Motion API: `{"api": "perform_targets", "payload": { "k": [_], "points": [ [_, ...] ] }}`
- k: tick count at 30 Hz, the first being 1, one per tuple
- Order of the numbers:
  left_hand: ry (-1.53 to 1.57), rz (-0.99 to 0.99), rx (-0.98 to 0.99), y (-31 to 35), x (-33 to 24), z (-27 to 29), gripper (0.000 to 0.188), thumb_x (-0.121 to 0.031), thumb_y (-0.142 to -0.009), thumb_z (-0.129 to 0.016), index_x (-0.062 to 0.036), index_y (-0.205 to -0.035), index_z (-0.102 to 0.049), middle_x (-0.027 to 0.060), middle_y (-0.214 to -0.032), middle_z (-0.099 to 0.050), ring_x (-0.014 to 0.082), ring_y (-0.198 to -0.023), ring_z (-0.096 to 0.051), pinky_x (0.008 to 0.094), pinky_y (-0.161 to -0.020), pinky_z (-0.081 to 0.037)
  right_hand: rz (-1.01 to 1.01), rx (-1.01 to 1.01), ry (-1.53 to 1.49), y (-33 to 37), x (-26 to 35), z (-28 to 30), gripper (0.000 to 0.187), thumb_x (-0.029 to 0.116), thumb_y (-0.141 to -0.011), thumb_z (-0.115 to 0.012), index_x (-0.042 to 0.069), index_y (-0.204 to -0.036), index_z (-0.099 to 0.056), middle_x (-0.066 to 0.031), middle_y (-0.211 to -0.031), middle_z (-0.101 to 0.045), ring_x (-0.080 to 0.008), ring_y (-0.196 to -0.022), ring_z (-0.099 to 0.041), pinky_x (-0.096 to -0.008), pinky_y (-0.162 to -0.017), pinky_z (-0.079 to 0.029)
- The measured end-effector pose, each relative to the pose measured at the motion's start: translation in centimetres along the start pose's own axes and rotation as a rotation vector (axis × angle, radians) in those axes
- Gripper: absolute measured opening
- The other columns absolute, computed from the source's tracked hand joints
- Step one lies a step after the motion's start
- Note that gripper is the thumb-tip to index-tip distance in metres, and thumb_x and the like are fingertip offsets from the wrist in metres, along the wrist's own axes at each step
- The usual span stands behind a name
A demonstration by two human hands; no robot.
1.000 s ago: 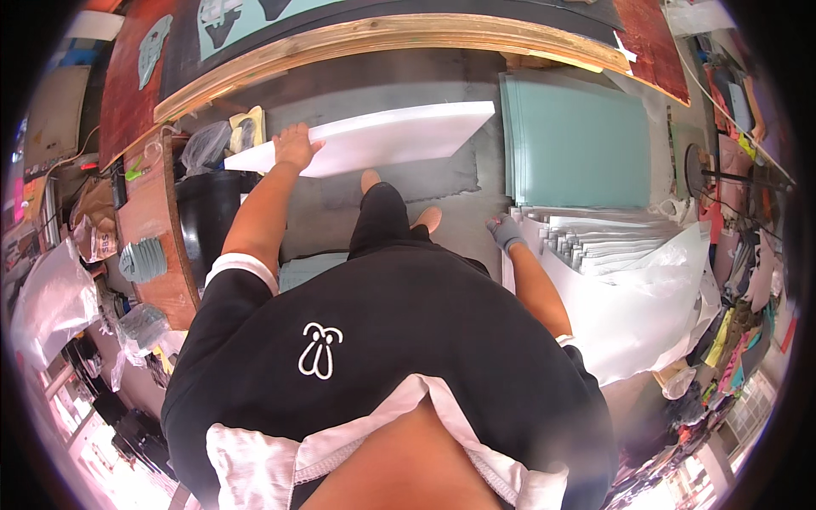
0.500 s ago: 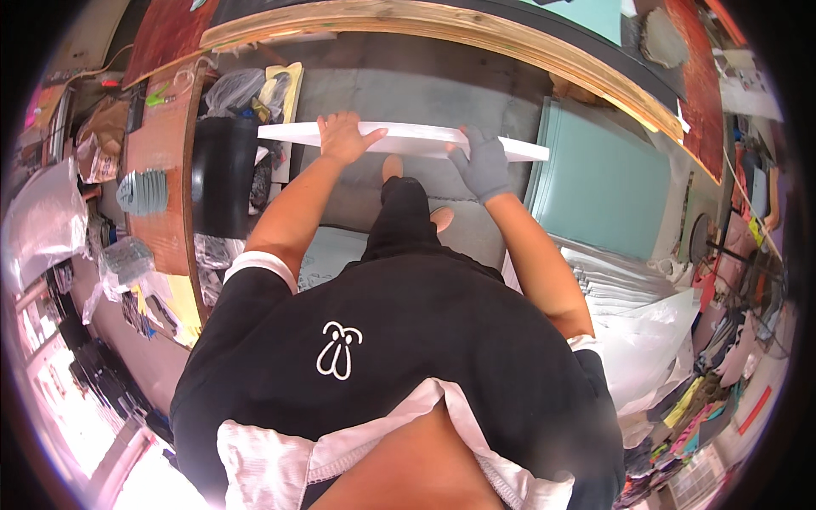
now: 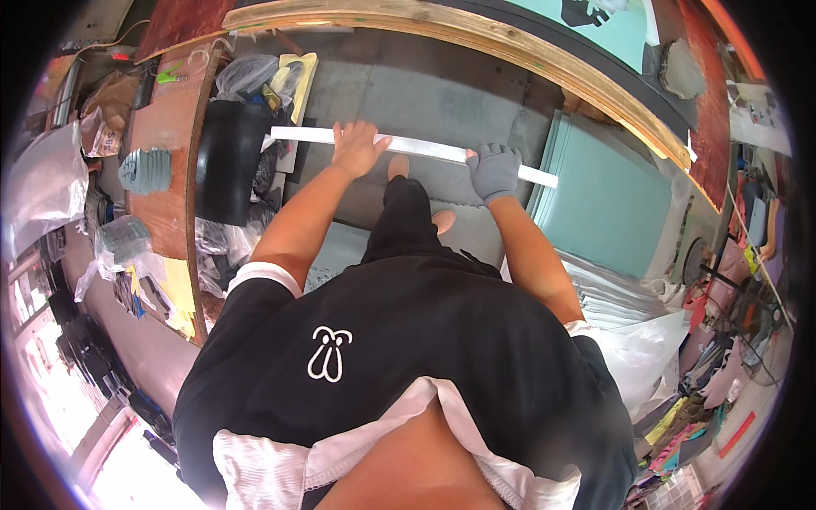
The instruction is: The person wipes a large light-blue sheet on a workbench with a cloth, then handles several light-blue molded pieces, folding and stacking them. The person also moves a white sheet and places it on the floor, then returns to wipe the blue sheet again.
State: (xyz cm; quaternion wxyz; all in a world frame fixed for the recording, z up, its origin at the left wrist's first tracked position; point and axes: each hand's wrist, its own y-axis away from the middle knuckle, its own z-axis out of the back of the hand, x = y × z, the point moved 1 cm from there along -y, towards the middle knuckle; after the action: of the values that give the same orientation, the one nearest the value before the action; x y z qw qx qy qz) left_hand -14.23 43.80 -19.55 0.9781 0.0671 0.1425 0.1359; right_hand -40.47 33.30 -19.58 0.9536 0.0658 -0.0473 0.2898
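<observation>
A long white slab [image 3: 422,148], either a board or an even stack of sheets, stands nearly edge-on in front of my legs; I cannot tell which it is. My bare left hand [image 3: 357,149] lies over its upper edge left of the middle, fingers curled to the far side and thumb along the edge. Toward the right end, my right hand [image 3: 495,172] in a grey glove with bare fingertips is closed round the same edge. The slab's lower part is mostly hidden from above.
Pale green sheets [image 3: 608,191] are stacked at the right, with white sheets and plastic [image 3: 612,293] nearer. A wooden-edged table [image 3: 442,30] crosses the far side. On the left stand a black curved object [image 3: 228,161] and a brown bench [image 3: 161,115]. My feet are on grey floor.
The slab has turned more edge-on, and its right end has come nearer to me. My right hand has closed further round it; both hands stay on it. The view has shifted slightly.
</observation>
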Motion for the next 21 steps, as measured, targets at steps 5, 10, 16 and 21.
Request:
{"api": "perform_targets", "payload": {
  "k": [5, 10, 16, 21],
  "points": [
    [0.005, 0.026, 0.054, 1.0, -0.3, 0.4, 0.034, -0.039, -0.092, -0.043, -0.0088, -0.102, -0.057, 0.0093, -0.108, -0.052, 0.0286, -0.113, -0.041, 0.0552, -0.105, -0.017, -0.037, -0.018, 0.021, 2.3, -3.6, 0.4, 0.032, 0.039, -0.086, -0.048, 0.013, -0.095, -0.063, -0.0080, -0.098, -0.063, -0.0260, -0.096, -0.055, -0.0504, -0.092, -0.032],
    [-0.004, 0.016, 0.075, 2.4, -0.3, 0.1, 0.034, -0.037, -0.093, -0.040, -0.0098, -0.104, -0.057, 0.0090, -0.110, -0.051, 0.0277, -0.115, -0.040, 0.0550, -0.105, -0.017, -0.136, -0.075, 0.081, 5.4, -7.9, 0.1, 0.032, 0.039, -0.086, -0.048, 0.013, -0.097, -0.062, -0.0070, -0.106, -0.061, -0.0267, -0.102, -0.053, -0.0488, -0.093, -0.032],
    [-0.046, -0.108, 0.009, 3.0, 1.6, -1.4, 0.033, -0.037, -0.091, -0.044, -0.0103, -0.105, -0.059, 0.0105, -0.107, -0.057, 0.0294, -0.107, -0.048, 0.0569, -0.098, -0.027, -0.639, -0.026, 0.048, 9.2, -13.9, 0.3, 0.034, 0.037, -0.089, -0.041, 0.011, -0.097, -0.061, -0.0101, -0.108, -0.060, -0.0290, -0.102, -0.056, -0.0475, -0.088, -0.041],
    [0.000, -0.185, -0.013, 3.1, 1.9, -1.8, 0.057, -0.050, -0.072, -0.067, -0.0090, -0.110, -0.056, 0.0125, -0.109, -0.053, 0.0329, -0.109, -0.044, 0.0513, -0.101, -0.022, -0.774, -0.285, -0.166, 10.1, -13.0, 1.9, 0.028, 0.032, -0.086, -0.051, 0.009, -0.096, -0.064, -0.0108, -0.107, -0.058, -0.0297, -0.095, -0.061, -0.0412, -0.076, -0.049]
  ]
}}
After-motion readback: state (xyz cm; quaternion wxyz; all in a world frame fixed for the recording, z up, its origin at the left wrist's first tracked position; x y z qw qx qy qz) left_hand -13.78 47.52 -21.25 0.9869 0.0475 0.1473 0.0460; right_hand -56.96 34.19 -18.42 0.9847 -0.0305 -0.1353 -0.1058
